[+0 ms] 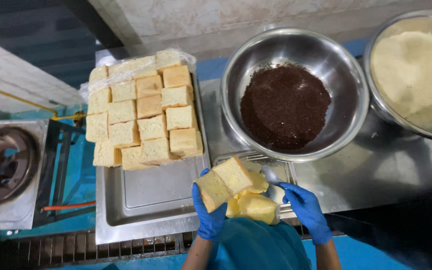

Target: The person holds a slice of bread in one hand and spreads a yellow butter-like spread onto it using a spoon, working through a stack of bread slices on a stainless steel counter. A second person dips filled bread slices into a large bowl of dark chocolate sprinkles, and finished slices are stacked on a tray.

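Observation:
My left hand [209,215], in a blue glove, holds a split piece of white bread [223,182], its two halves opened side by side. My right hand [306,210], also gloved in blue, grips a metal spoon [271,176] whose bowl rests just right of the bread. Below the bread sits a lump of yellow butter [256,205] in a small metal tray [288,172]. Both hands hover over this tray at the counter's front edge.
Several bread pieces [143,115] lie stacked on a steel tray [151,200] at the left, partly on plastic wrap. A steel bowl [348,95] holds dark brown sprinkles [285,106]. Another bowl [376,100] at the right holds pale grated stuff [413,70]. A gas burner [3,165] stands at far left.

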